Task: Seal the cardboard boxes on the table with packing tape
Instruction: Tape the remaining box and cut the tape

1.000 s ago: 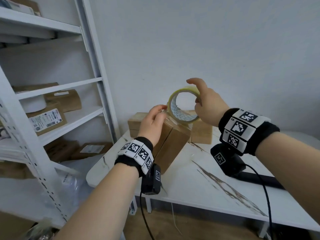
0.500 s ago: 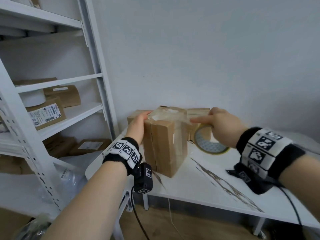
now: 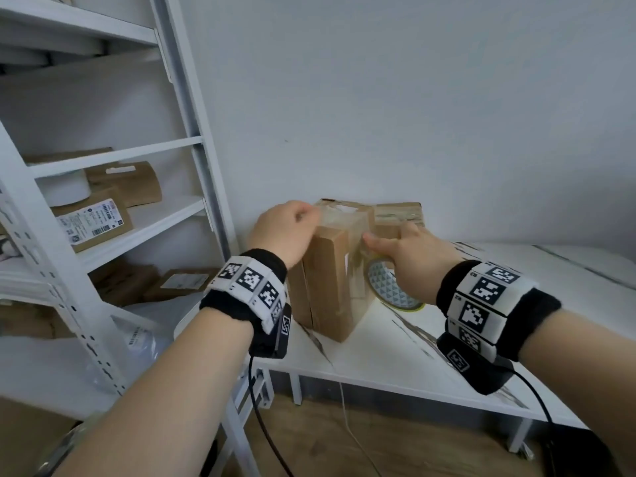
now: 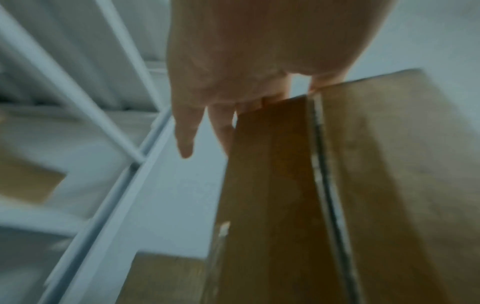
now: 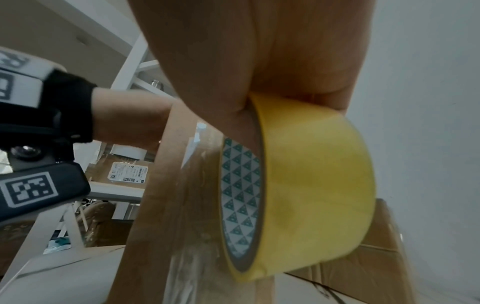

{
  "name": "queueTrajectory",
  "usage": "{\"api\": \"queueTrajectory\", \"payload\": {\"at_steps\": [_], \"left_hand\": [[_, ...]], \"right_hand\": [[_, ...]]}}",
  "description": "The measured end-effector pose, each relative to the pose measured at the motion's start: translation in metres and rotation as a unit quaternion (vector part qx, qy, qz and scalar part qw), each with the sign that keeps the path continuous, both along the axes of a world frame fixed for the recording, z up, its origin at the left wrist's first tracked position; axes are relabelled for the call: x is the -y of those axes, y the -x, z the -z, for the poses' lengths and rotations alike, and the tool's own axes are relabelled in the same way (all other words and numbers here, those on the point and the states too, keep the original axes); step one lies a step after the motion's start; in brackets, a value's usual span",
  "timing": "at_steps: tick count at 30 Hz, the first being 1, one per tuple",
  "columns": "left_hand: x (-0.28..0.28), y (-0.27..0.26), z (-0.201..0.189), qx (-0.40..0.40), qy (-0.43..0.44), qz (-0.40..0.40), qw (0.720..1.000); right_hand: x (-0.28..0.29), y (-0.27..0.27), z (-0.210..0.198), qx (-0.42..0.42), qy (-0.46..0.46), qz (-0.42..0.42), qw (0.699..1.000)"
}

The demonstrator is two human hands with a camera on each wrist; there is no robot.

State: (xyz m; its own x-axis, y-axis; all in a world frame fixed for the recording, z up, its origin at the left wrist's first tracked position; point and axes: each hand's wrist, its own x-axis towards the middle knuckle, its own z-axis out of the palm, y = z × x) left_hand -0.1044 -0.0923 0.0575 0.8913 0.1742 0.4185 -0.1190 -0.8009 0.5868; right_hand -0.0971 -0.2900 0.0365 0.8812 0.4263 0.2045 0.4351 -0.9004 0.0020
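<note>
A tall cardboard box point(image 3: 330, 280) stands upright near the table's left corner. A strip of clear tape point(image 3: 344, 218) runs over its top and down its right side. My left hand point(image 3: 292, 225) curls over the box's top left edge, and the left wrist view shows the hand's fingers point(image 4: 223, 127) reaching past the box point(image 4: 363, 185). My right hand point(image 3: 402, 256) grips the yellow tape roll point(image 3: 389, 290) low against the box's right side. In the right wrist view, the roll point(image 5: 311, 174) hangs from my fingers beside the taped box face point(image 5: 168, 205).
A second cardboard box point(image 3: 399, 215) stands behind the first, against the wall. The white table point(image 3: 395, 349) stretches to the right. A white metal shelf unit point(image 3: 192, 142) stands to the left, holding labelled parcels point(image 3: 93, 222) and brown packages.
The right hand brought the roll down from above the box to its right side, drawing tape over the top. The box now stands upright and the left hand has shifted onto its top edge.
</note>
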Motion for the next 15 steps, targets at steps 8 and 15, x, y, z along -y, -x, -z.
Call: {"api": "queueTrajectory", "payload": {"at_steps": [8,15], "left_hand": [[0.016,-0.012,-0.006,-0.127,-0.237,0.018,0.963],[0.008,-0.018,-0.012,-0.161,-0.238,0.016,0.958]], "right_hand": [[0.000,0.005,0.004,-0.035,-0.035,-0.006,0.999],[0.005,0.016,0.012,-0.107,-0.104,-0.044,0.988]]}}
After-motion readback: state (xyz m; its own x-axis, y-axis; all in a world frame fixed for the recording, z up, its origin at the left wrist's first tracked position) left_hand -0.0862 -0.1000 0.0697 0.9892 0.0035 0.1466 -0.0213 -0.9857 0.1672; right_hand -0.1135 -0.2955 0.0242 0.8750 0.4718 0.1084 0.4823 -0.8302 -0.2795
